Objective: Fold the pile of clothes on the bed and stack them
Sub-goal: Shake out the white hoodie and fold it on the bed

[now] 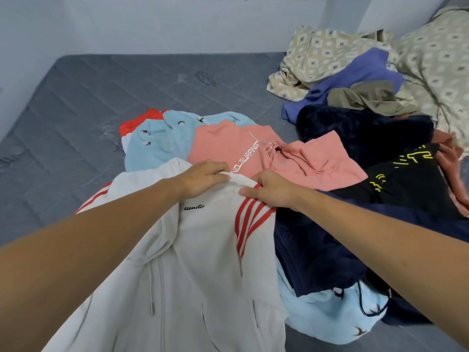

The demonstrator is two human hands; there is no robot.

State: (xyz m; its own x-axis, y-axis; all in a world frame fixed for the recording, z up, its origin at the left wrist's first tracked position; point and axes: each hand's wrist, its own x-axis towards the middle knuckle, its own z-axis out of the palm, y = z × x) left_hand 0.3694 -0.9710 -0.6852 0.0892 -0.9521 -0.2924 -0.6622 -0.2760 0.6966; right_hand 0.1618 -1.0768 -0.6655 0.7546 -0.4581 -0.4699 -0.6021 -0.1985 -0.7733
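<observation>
Nearest us lies the white hoodie (203,262), zipper and drawstring facing up, red stripes on its shoulder, spread on the grey mattress (76,97). Our left hand (203,180) and right hand (271,190) meet at its far edge, both with fingers curled round a bunched fold of the white cloth. Just past them lie a pink sweatshirt (228,146) and a light blue top (157,138), overlapping. To our right the dark navy clothes (317,250) and a black top with yellow marks (406,179) are heaped, touching the hoodie's side. The far left of the mattress is bare up to the wall (152,26); a patterned sheet (431,59) crowds the far right corner.
</observation>
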